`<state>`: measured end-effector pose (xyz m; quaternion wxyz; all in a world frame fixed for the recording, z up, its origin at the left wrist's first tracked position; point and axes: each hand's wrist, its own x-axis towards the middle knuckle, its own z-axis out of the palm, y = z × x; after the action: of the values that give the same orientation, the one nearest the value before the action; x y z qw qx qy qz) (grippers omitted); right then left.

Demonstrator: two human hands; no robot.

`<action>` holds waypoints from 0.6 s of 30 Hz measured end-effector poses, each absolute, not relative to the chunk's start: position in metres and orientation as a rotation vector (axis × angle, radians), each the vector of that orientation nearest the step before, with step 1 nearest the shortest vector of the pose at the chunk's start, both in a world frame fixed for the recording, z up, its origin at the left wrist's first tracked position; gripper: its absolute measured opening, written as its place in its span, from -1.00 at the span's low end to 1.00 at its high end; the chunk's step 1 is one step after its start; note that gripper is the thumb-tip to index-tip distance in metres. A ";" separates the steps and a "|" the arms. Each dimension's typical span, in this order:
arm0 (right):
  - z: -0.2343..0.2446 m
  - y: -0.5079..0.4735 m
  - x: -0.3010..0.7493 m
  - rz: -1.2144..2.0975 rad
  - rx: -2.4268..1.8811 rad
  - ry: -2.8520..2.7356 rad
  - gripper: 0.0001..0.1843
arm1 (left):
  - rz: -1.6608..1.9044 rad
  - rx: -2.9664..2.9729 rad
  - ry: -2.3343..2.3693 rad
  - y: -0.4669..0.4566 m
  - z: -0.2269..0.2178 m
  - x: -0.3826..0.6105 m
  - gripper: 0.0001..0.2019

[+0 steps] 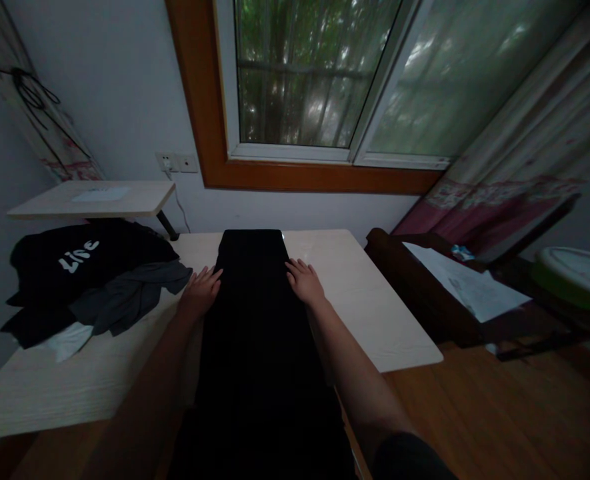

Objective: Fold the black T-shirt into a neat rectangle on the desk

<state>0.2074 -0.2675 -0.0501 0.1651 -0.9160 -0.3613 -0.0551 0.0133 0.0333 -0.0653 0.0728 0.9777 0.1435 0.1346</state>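
Observation:
A long black garment (255,313) lies folded in a narrow strip down the middle of a pale wooden table (375,313), its near end hanging over the front edge. My left hand (201,290) rests flat at the strip's left edge, fingers stretched out. Flat on the strip's right edge lies my right hand (303,280), fingers spread too. Neither hand holds anything.
A heap of dark clothes (89,280), the top one black with white lettering, sits on the table's left side. A small raised shelf (95,199) stands behind it. To the right, a dark low table (425,293) carries papers (469,287); a green-rimmed round object (575,273) sits beyond.

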 end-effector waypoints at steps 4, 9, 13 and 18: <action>-0.052 -0.273 0.203 -0.158 -2.586 -1.033 -0.51 | 0.456 2.952 0.353 0.028 -0.068 -0.002 -0.50; -0.054 -0.280 0.194 -0.159 -2.563 -1.050 -0.52 | 0.446 2.976 0.333 0.022 -0.068 -0.016 -0.51; -0.053 -0.287 0.184 -0.161 -2.561 -1.083 -0.51 | 0.419 2.995 0.331 0.017 -0.064 -0.022 -0.52; -0.051 -0.295 0.169 -0.155 -2.566 -1.120 -0.50 | 0.411 3.004 0.327 0.012 -0.061 -0.025 -0.51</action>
<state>0.1687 -0.2952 -0.0512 0.1682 -0.9021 -0.3937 -0.0543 -0.0251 0.0125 -0.0608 0.0462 0.9840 0.1073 0.1346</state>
